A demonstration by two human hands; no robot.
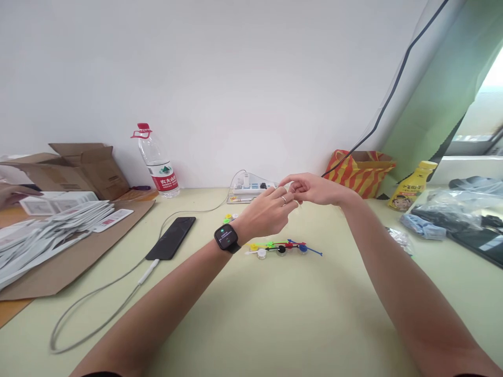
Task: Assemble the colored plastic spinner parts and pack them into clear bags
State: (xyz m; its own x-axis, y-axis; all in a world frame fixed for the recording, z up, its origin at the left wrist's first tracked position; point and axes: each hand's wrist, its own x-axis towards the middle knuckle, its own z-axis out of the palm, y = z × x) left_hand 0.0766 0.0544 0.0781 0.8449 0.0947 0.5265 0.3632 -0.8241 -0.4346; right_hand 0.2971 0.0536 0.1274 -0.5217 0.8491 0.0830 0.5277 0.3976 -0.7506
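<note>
My left hand (pixel 267 212), with a ring and a black smartwatch (pixel 227 236) on its wrist, is raised over the table with its fingers bent closed. Its fingertips meet those of my right hand (pixel 310 188), which is also pinched closed. Whatever lies between the fingers is too small and hidden to name. Below them lies a cluster of small plastic arrow spinners in several colours, among them a white spinner (pixel 261 253), a black spinner (pixel 281 250) and a blue spinner (pixel 303 248). Past my left wrist, small yellow and green pieces (pixel 227 218) are partly covered.
Left are a phone (pixel 172 238) on a cable, a water bottle (pixel 159 162), a cardboard box (pixel 84 167), stacked white cards (pixel 58 225) and another person's hand (pixel 11 193). A power strip (pixel 251 184), striped bag (pixel 357 173) and yellow bottle (pixel 412 186) stand behind.
</note>
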